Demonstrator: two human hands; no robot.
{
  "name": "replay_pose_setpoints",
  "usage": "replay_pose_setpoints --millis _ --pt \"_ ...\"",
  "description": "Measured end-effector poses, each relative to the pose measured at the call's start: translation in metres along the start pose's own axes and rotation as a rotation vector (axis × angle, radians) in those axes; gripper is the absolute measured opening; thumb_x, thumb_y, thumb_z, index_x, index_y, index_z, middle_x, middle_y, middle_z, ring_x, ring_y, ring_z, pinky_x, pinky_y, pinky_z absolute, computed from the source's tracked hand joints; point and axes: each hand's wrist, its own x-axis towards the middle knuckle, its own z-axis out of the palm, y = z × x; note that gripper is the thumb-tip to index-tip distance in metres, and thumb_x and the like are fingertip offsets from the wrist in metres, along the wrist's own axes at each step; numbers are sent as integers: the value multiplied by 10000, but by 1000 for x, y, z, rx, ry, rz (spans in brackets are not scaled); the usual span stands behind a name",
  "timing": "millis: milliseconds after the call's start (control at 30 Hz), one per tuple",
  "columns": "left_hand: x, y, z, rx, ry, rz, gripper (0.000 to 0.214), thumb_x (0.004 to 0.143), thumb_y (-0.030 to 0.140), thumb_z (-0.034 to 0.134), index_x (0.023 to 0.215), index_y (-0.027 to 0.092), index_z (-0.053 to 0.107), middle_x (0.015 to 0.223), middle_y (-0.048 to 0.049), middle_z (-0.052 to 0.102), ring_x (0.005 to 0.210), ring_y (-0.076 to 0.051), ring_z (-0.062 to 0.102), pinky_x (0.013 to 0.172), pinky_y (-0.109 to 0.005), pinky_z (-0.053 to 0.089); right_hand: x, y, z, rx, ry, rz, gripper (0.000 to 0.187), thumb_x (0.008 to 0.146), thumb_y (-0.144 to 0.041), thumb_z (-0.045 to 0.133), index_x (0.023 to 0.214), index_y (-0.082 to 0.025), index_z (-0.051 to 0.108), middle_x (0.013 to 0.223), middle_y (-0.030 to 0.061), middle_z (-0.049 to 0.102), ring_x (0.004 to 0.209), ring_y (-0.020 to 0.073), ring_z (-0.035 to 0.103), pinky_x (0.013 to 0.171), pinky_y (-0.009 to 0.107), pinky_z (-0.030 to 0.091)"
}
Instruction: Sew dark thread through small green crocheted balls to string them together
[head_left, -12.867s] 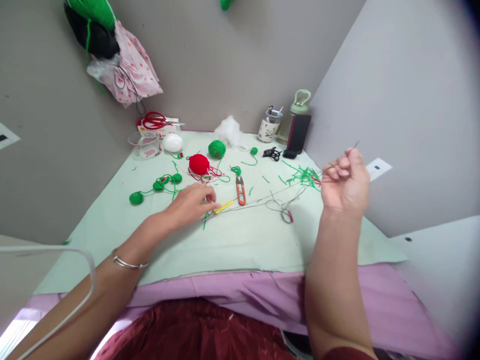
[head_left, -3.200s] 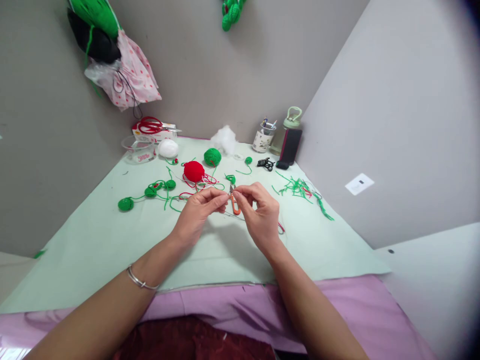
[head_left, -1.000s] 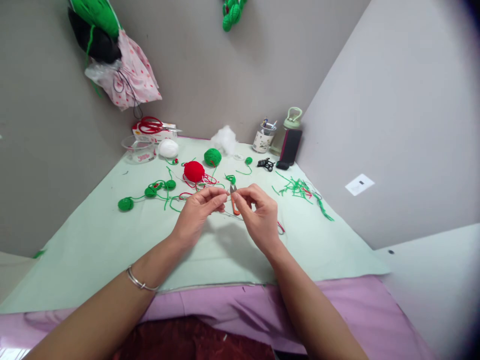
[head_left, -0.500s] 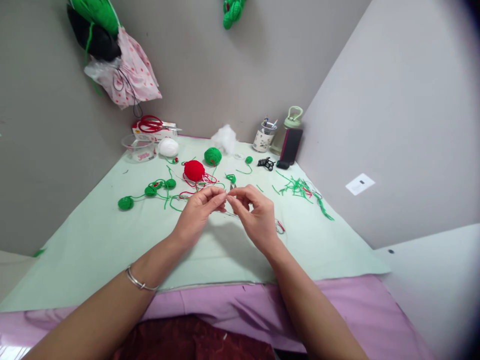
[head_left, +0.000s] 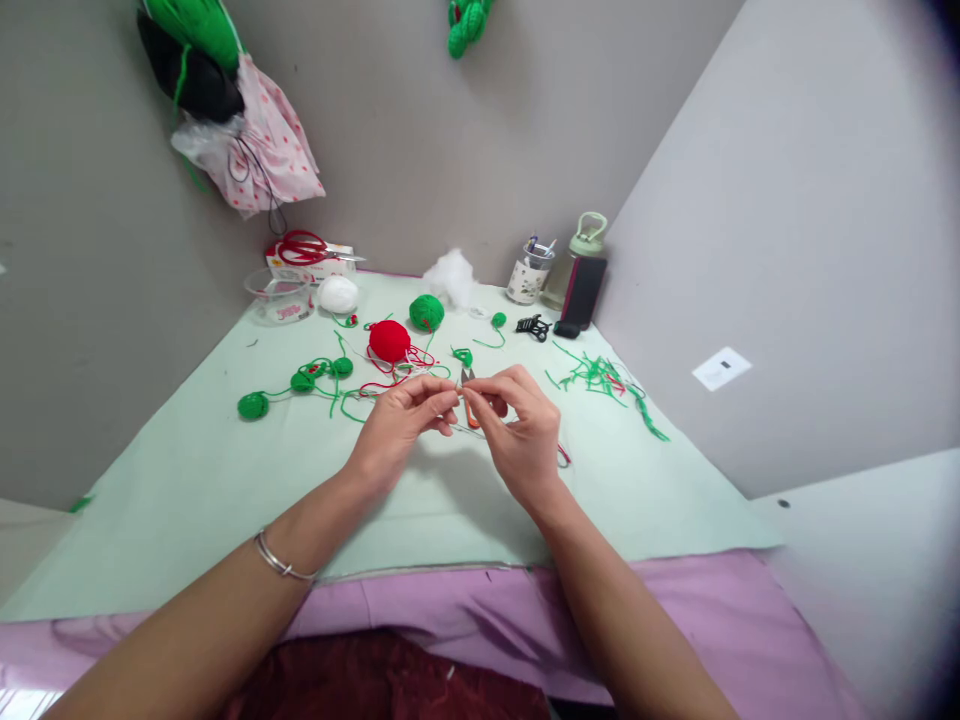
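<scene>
My left hand and my right hand meet over the middle of the table, each pinching with thumb and forefinger. What lies between the fingertips is too small to make out; a thin pale strand seems to trail beneath. Under and between the hands lie small orange-handled scissors, blades pointing away. Just beyond them sits a small green crocheted piece. A red yarn ball with loose strands rests past my left hand, and a green yarn ball behind it.
Small green crocheted balls lie left; green yarn scraps lie right. Along the back stand a clear plastic tub, white yarn ball, white stuffing, pen cup, bottle and phone. Red-handled scissors rest on a box.
My right hand has shifted slightly right, its fingertips a little farther from my left hand's. More of the orange-handled scissors now shows between the hands.
</scene>
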Motion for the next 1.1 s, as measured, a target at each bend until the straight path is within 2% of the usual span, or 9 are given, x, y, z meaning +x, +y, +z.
replay_pose_setpoints --millis 167,1100 --pt "0 -1 0 -46 -27 -26 246 741 345 831 874 164 730 779 -1 685 708 -111 642 721 -245 542 0 0 1 -10 5 -15 97 907 -128 656 849 -180 712 740 7 600 620 105 523 579 251 451" --pt "-1 0 1 -27 -64 -13 222 751 351 824 834 165 735 807 -13 695 733 -122 644 757 -265 548 0 0 0 59 -32 64 116 893 -116 639 811 -185 683 728 -1 586 615 105 496 592 253 429"
